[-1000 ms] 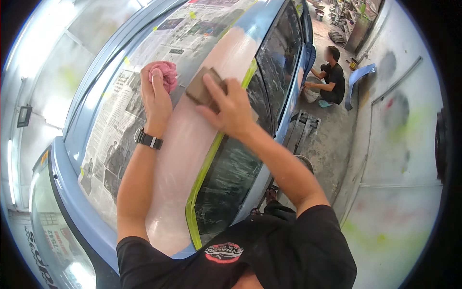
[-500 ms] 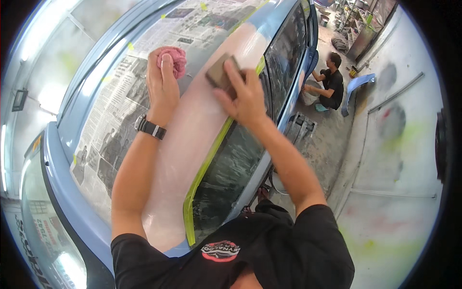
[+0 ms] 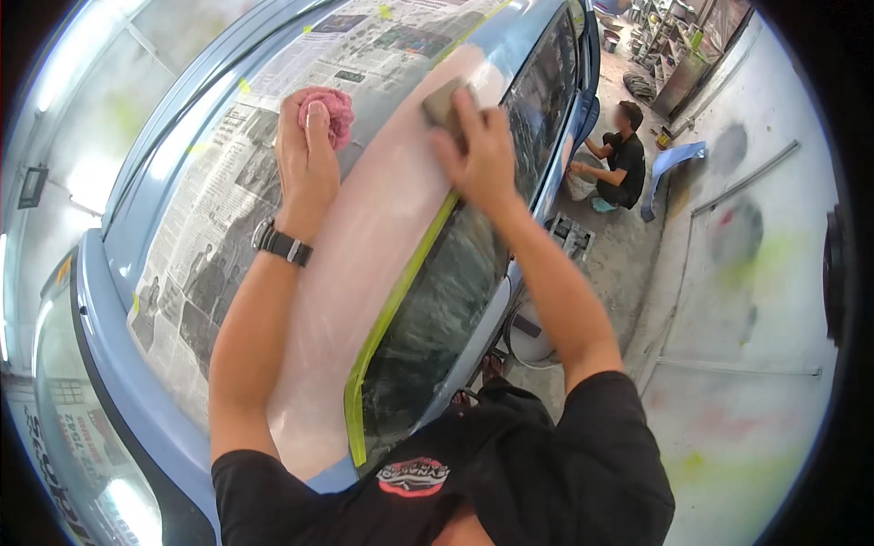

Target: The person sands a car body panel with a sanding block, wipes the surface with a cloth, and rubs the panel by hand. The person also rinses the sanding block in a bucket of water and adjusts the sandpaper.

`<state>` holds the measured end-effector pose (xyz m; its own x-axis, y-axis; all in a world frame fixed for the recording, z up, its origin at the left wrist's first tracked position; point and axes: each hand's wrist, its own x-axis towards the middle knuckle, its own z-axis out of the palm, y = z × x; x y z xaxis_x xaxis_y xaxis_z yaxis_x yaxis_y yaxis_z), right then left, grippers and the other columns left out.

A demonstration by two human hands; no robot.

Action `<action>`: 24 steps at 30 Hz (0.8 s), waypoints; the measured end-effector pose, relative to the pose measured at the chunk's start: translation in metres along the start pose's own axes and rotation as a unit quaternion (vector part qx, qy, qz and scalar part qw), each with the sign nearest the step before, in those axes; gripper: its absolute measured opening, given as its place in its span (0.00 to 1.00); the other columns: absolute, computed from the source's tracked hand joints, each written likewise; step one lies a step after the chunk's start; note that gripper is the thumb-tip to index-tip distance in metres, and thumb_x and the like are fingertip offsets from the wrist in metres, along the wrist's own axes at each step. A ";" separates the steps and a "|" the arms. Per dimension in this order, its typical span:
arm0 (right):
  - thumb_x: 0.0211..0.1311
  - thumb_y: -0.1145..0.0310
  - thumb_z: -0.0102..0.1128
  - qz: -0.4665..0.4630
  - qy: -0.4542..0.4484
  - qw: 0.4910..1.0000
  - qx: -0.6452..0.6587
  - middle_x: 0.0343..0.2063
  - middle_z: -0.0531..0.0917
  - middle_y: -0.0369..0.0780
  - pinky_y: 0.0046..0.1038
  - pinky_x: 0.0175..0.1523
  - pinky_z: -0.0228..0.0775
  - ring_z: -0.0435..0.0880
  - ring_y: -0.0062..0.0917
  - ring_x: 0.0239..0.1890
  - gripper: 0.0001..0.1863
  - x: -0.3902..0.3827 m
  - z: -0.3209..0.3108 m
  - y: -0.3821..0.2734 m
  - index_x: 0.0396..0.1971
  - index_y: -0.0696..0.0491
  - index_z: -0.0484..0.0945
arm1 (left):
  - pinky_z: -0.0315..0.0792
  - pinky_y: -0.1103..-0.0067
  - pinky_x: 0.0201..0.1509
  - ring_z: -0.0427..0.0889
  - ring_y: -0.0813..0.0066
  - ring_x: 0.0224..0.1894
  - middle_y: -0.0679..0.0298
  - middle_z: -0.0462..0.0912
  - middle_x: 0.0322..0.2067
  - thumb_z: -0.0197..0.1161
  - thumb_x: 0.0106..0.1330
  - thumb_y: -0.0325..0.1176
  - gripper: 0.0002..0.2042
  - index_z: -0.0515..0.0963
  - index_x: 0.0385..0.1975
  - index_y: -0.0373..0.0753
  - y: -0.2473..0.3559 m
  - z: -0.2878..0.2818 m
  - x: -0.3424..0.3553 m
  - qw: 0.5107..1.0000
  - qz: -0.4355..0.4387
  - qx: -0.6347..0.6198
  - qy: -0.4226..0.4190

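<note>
My right hand [image 3: 482,155] grips a brownish-grey sanding block [image 3: 446,107], its flat side against the pale pink primed strip [image 3: 350,264] along the edge of a blue car's roof. My left hand [image 3: 307,164] is closed round a crumpled pink cloth [image 3: 328,116], above the newspaper [image 3: 228,196] that covers the middle of the roof. A black watch [image 3: 284,244] is on my left wrist. Yellow-green masking tape [image 3: 401,296] borders the strip beside the dusty side window [image 3: 428,318].
At the right, beyond the car's side, a person [image 3: 623,159] in dark clothes squats near a bucket. A loose blue car panel [image 3: 672,177] leans by the paint-marked wall [image 3: 737,300]. A round container [image 3: 530,335] stands on the floor beside the car. Cluttered shelves [image 3: 678,55] are farther off.
My right hand has slid the sanding block forward and to the right along the pink strip. My left hand with the cloth has stayed nearly in place.
</note>
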<state>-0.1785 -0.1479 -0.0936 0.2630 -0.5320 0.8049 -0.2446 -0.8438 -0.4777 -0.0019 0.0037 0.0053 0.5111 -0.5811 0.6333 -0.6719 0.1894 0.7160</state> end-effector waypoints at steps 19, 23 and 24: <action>0.69 0.43 0.67 0.115 -0.013 0.969 -0.220 0.47 0.78 0.57 0.48 0.51 0.75 0.82 0.53 0.45 0.36 0.099 -0.004 0.071 0.70 0.48 0.78 | 0.78 0.73 0.43 0.82 0.73 0.36 0.57 0.86 0.39 0.51 0.84 0.42 0.16 0.78 0.52 0.34 0.010 0.026 0.002 0.999 0.006 -0.041 0.022; 0.67 0.43 0.65 0.126 -0.060 0.971 -0.195 0.50 0.78 0.61 0.53 0.53 0.77 0.82 0.58 0.52 0.38 0.067 0.015 0.034 0.71 0.50 0.75 | 0.75 0.76 0.39 0.78 0.77 0.32 0.59 0.86 0.39 0.48 0.85 0.40 0.15 0.77 0.48 0.34 0.003 0.012 -0.001 0.995 -0.034 -0.094 0.027; 0.66 0.45 0.67 0.083 -0.087 0.979 -0.168 0.49 0.78 0.60 0.53 0.53 0.77 0.82 0.57 0.50 0.39 0.040 0.022 -0.003 0.72 0.49 0.74 | 0.75 0.76 0.39 0.78 0.77 0.32 0.59 0.86 0.39 0.48 0.85 0.40 0.15 0.77 0.48 0.34 -0.001 0.003 -0.002 0.995 -0.042 -0.083 0.037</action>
<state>-0.1472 -0.1685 -0.0678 0.3409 -0.6880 0.6407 -0.5821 -0.6896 -0.4308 -0.0038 0.0022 0.0023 0.6040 -0.5410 0.5852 -0.5304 0.2752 0.8019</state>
